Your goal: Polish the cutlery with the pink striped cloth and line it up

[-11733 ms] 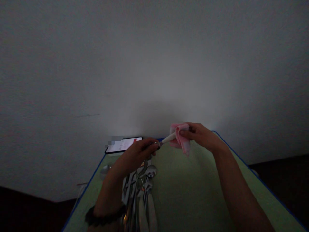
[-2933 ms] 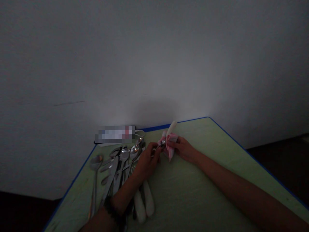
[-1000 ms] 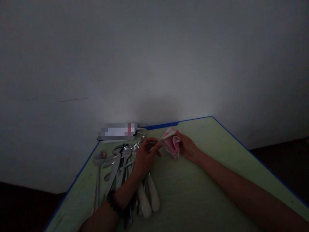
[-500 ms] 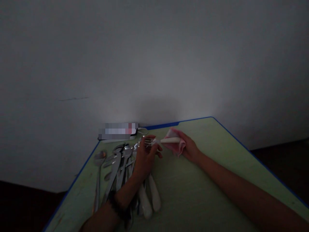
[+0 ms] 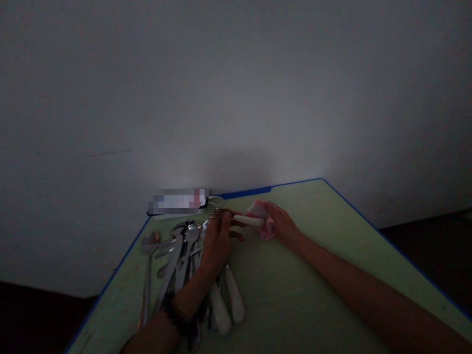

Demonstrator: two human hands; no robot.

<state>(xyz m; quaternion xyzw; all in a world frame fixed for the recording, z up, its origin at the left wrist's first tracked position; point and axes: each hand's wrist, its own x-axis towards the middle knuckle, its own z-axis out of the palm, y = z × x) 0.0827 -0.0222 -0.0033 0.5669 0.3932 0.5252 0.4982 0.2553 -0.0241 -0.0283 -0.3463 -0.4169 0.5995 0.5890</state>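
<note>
A fork with a white handle is pinched near its neck by my left hand, its metal tines pointing left beyond my fingers. My right hand is closed on a crumpled pink cloth, which touches the free end of the handle. Under and beside my left wrist lies a pile of cutlery with a table knife, a spoon and several other pieces. Two more white handles stick out of the pile toward me. My left forearm hides part of it.
A long spoon lies apart on the left of the pale green table, which has a blue edge. At the back left sits a blurred-out flat object with a pale loop beside it. A grey wall stands behind.
The fork has shifted left, its tines now showing past my left fingers. My right hand and the cloth have turned slightly, and the cloth now sits nearer the handle's end.
</note>
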